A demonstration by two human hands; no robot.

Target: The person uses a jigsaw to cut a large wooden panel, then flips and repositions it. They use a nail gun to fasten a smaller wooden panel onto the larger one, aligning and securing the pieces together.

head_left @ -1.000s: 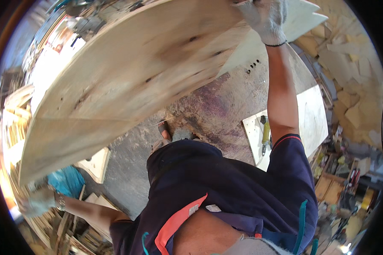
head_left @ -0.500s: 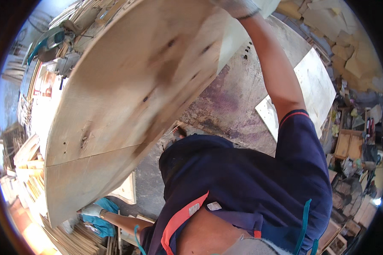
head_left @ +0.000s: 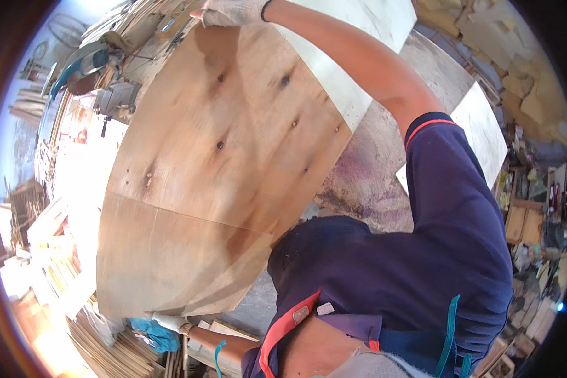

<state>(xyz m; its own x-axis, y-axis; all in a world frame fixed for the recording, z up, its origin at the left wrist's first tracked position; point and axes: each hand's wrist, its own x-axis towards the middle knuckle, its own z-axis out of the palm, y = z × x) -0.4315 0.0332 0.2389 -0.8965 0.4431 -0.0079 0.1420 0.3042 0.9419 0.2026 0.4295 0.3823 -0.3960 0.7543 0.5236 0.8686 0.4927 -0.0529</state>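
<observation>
A large brown plywood sheet with dark knots fills the middle of the view, tilted up in front of me. My right hand, in a white work glove, grips its top edge with the arm stretched high. My left hand, also gloved, holds the sheet's bottom edge low at the left, partly hidden behind the board. A paler board lies behind the sheet at the top right.
A stained concrete floor lies below. A white panel rests on it at the right. Stacks of wood strips sit at the lower left, machines at the upper left, and cluttered shelves at the right.
The plywood sheet has swung further upright and toward the left. My right hand has moved left along its top edge, and my left hand has come in closer under its bottom edge.
</observation>
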